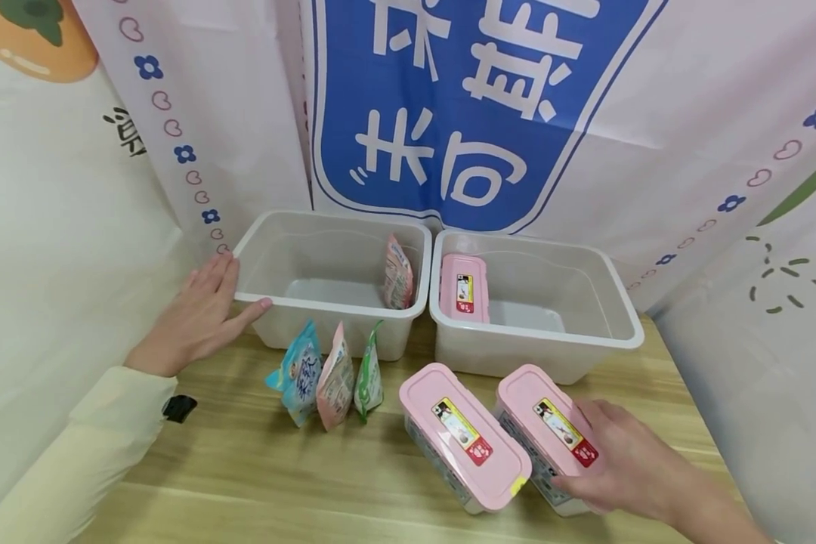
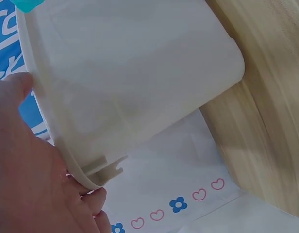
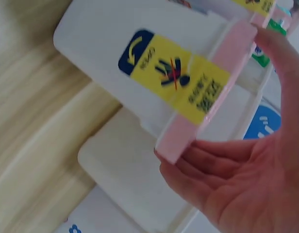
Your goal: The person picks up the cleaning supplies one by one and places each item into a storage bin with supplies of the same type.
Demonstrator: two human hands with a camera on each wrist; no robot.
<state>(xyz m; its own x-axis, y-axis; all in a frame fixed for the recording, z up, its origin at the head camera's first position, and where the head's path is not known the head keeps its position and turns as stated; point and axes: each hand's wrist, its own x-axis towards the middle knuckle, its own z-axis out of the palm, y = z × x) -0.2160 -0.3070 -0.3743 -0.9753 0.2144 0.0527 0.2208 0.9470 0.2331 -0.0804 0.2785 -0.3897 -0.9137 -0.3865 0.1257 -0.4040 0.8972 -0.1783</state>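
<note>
My right hand (image 1: 625,457) grips a white plastic box with a pink lid (image 1: 551,419), thumb on one side and fingers on the other. A yellow warning sticker (image 3: 174,75) crosses its lid edge in the right wrist view. Just left of it stands a second pink-lidded box (image 1: 459,431). My left hand (image 1: 193,313) rests on the front left corner of the left grey-white bin (image 1: 340,321), its thumb along the front rim (image 2: 47,116). One pink pouch (image 1: 398,276) stands inside that bin. The right bin (image 1: 510,355) holds another pink-lidded box (image 1: 464,287) at its left end.
In front of the left bin stand a blue pouch (image 1: 301,378), a pink pouch (image 1: 336,381) and a green-and-white pouch (image 1: 369,378) on the wooden table (image 1: 265,483). Printed cloth (image 1: 245,98) hangs behind the bins and at both sides.
</note>
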